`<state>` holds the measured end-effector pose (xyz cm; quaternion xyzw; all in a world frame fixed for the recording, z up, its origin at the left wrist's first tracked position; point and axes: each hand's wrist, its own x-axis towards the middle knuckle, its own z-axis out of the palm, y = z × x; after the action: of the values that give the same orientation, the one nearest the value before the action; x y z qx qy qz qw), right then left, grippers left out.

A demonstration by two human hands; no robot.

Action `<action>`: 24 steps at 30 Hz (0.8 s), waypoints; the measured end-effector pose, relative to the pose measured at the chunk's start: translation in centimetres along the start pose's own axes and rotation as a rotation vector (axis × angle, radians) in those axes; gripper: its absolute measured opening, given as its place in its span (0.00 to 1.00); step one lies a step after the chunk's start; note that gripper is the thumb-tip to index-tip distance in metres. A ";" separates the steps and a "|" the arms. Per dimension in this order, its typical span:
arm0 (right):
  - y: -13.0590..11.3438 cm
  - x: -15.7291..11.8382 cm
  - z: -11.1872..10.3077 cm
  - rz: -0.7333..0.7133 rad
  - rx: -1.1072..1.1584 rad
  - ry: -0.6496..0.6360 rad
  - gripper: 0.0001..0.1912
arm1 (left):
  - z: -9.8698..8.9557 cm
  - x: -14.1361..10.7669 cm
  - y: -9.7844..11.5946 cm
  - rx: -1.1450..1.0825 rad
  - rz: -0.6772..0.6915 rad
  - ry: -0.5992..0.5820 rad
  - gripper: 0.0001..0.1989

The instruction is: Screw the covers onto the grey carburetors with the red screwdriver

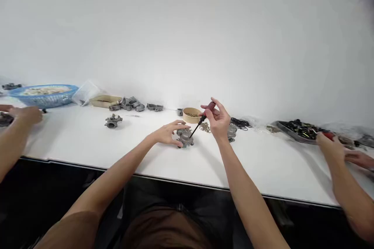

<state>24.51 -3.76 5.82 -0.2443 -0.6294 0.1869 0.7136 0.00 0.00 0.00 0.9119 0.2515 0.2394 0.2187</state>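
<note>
A grey metal carburetor (186, 138) lies on the white table in front of me. My left hand (168, 133) is around its left side, thumb and fingers closed on it. In my right hand (217, 118) is a screwdriver (202, 119) with a red and black handle, held at a slant. Its dark shaft points down to the left, and the tip meets the top of the carburetor. Just behind stands a round tan tub (191, 115) of small screws, with a loose pile of small brass-coloured parts (205, 127) beside it.
Another carburetor (113, 121) stands to the left; more grey metal parts (128, 104) lie near a tan tray (105, 101). A blue basket (48, 95) is far left. Black rings (240, 123) and a grey tray (295, 134) lie right. Co-workers' hands (331, 148) work at both sides.
</note>
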 end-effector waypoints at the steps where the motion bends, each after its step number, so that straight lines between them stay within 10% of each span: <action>1: 0.0 -0.1 0.1 0.009 -0.004 -0.005 0.27 | 0.4 0.2 -0.1 -0.021 0.033 0.008 0.41; 24: 0.3 -0.3 1.0 0.072 0.012 -0.116 0.26 | 1.3 1.0 0.8 -0.106 0.063 0.048 0.31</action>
<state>23.50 -3.58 5.48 -0.2515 -0.6594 0.2300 0.6701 1.76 -0.43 -0.31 0.9005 0.2148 0.2809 0.2530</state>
